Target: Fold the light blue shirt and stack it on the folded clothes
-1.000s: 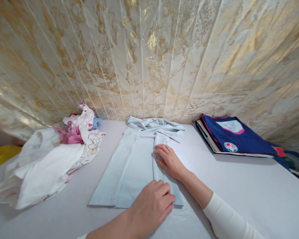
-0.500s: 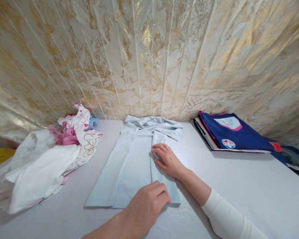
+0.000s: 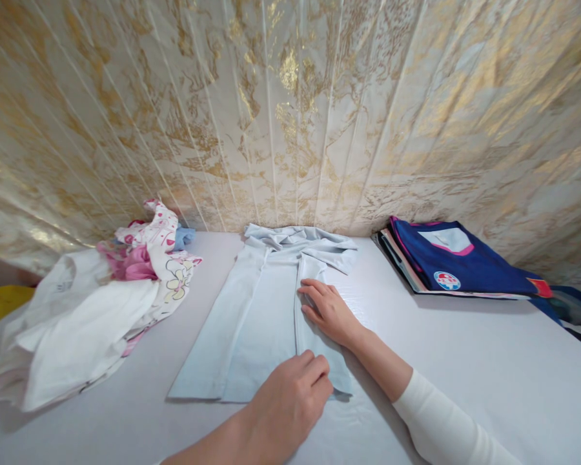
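Gold-veined wall panels (image 3: 290, 110) back a white table (image 3: 465, 361). At its centre lies a pale blue garment (image 3: 261, 310), folded lengthwise into a long strip (bunched at the wall end). The right hand (image 3: 330, 312) rests flat and open on the folded right edge, fingers extended. The left hand (image 3: 287, 403) covers the near hem with fingers curled; whether it pinches cloth cannot be told. A heap of unfolded laundry (image 3: 87, 310) sits left; a stack of folded clothes (image 3: 458, 261) sits right.
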Demonstrator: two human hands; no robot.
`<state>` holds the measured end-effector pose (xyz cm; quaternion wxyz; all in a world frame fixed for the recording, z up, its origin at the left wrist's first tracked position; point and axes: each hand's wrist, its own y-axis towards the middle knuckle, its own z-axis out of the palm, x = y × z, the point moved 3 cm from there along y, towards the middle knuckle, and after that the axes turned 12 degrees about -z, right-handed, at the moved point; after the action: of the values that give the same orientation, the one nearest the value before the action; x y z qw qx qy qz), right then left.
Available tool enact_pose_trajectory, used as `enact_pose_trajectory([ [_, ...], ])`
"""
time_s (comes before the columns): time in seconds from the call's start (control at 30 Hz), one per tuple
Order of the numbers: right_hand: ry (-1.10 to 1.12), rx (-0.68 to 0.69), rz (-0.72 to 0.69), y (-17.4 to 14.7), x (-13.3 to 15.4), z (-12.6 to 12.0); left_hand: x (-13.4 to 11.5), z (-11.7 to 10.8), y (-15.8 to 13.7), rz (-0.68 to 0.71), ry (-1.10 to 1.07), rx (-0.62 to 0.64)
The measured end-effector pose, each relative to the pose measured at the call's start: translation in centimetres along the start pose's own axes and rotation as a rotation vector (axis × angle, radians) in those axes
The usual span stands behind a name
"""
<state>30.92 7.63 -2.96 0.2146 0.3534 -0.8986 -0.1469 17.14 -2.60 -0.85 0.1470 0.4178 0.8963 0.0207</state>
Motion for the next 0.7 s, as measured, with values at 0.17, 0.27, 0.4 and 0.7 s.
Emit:
enact_pose_trajectory([
  [0.17, -0.012, 0.003, 0.014, -0.03, -0.23, 0.15, -0.22, 0.65, 0.23, 0.018, 0.098, -0.01],
  [0.27, -0.023, 0.009, 0.014, -0.02, -0.17, 0.12, -0.23, 0.84, 0.32, 0.016, 0.121, -0.038],
  [0.4, -0.032, 0.018, 0.022, 0.01, -0.07, 0.11, -0.25, 0.77, 0.4, 0.014, 0.127, -0.07],
  [0.7, -0.079, 0.052, 0.098, -0.02, -0.36, 0.46, -0.3, 0.86, 0.39, 0.004, 0.121, -0.098],
])
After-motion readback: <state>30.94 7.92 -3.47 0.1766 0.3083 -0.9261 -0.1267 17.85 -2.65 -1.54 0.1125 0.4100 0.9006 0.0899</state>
